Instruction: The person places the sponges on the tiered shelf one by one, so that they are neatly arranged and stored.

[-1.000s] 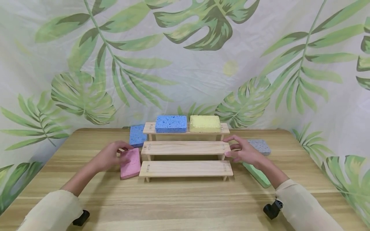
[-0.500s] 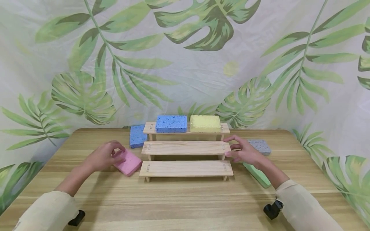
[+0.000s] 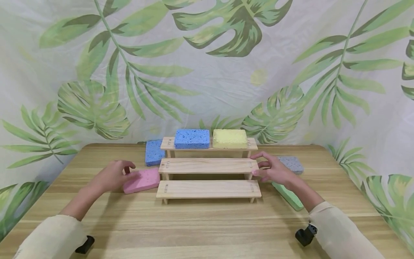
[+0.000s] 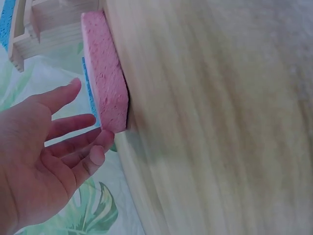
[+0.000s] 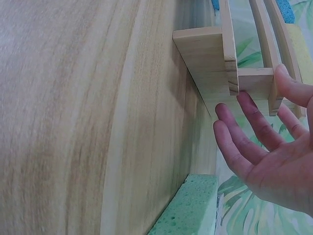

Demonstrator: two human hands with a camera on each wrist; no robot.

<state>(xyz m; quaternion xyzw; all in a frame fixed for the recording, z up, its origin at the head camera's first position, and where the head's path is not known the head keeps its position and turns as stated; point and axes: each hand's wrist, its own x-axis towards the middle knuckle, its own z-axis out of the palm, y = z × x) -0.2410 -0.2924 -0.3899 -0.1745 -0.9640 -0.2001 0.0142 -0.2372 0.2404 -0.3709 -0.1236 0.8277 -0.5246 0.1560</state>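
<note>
A pink sponge (image 3: 142,180) lies flat on the table, its right end close to the left side of a three-step wooden rack (image 3: 208,189). My left hand (image 3: 113,176) is at the sponge's left end. In the left wrist view its fingers are loosely bent, a fingertip (image 4: 106,137) meets the sponge's near corner, and the thumb stands apart. At the rack's right end, my right hand (image 3: 273,169) touches the middle step with thumb and index finger; the other fingers are spread loosely. A blue sponge (image 3: 192,139) and a yellow sponge (image 3: 229,139) sit on the top step.
Another blue sponge (image 3: 154,153) lies behind the pink one, partly behind the rack. Right of the rack are a green sponge (image 3: 289,197), partly under my right forearm, and a grey sponge (image 3: 291,164). A leaf-patterned cloth (image 3: 213,90) hangs behind the wooden table (image 3: 207,230).
The pink sponge has turned from lengthwise to nearly sideways, its near end swinging right toward the rack. My left hand has shifted left. The right hand stays in place.
</note>
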